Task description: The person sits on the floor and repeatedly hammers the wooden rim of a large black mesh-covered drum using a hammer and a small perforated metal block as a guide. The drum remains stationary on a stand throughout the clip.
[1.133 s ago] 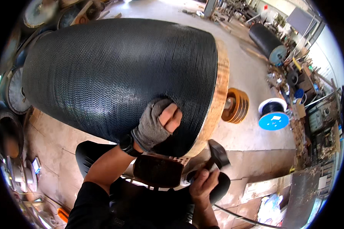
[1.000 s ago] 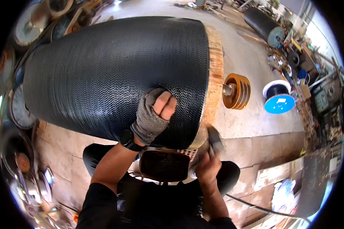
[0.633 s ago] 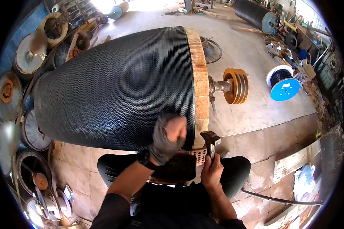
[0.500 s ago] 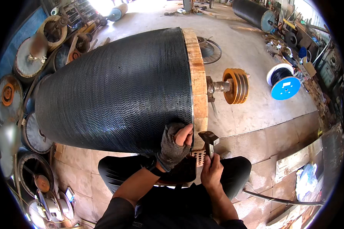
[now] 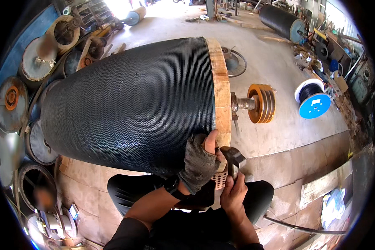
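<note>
A large roller covered in fine black ridges (image 5: 129, 100) lies in front of me, with a pale wooden ring (image 5: 222, 96) at its right end. My left hand (image 5: 199, 160), in a grey fingerless glove, rests against the near right edge of the roller. Its fingers are curled by the wooden ring with one digit pointing up; whatever they pinch is hidden. A hammer (image 5: 234, 159) is gripped by its handle in my bare right hand (image 5: 233, 193), its metal head up beside the left fingertips. Below the ring, a perforated block (image 5: 219, 180) shows between my hands.
From the roller's right end a shaft carries an orange grooved pulley (image 5: 262, 104). A blue-and-white cable spool (image 5: 313, 99) stands farther right. Several old rollers, such as one with an orange hub (image 5: 11, 100), line the left side. A dark hose (image 5: 304, 228) lies at lower right.
The whole view has shifted slightly, so the roller sits lower and farther right. My left hand's raised digit is straighter, and the hammer head has tilted and come closer to those fingers.
</note>
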Demonstrator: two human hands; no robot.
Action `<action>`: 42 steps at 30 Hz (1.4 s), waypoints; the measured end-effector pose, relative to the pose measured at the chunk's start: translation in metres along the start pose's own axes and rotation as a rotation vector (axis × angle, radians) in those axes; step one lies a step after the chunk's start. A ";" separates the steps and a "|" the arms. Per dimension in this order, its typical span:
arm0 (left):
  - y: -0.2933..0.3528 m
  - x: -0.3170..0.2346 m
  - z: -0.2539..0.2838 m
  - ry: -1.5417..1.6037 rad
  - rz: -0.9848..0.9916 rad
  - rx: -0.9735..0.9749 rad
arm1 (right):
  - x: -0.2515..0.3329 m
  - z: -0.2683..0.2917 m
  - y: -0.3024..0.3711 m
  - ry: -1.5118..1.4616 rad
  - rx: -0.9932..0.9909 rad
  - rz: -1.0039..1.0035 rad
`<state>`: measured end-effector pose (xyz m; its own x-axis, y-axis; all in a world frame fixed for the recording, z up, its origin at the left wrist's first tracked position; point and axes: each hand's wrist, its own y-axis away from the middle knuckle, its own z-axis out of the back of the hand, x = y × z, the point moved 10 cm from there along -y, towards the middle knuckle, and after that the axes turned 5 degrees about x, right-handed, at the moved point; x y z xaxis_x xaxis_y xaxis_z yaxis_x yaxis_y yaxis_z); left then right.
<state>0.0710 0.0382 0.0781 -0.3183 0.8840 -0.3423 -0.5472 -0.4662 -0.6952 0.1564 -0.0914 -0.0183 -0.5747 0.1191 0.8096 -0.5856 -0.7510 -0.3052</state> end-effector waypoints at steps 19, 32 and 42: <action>0.043 -0.006 0.030 0.050 0.001 -0.034 | 0.004 0.000 -0.008 0.130 0.042 -0.053; 0.225 0.020 -0.088 -0.022 0.176 1.484 | 0.014 0.023 0.008 -0.265 -0.199 0.057; 0.219 0.019 -0.088 -0.023 0.116 1.142 | 0.022 0.021 0.011 -0.088 -0.184 0.045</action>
<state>0.0134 -0.0441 -0.1358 -0.4205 0.8384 -0.3468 -0.8928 -0.3144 0.3225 0.1493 -0.1106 0.0066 -0.5555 0.0248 0.8311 -0.6592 -0.6223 -0.4220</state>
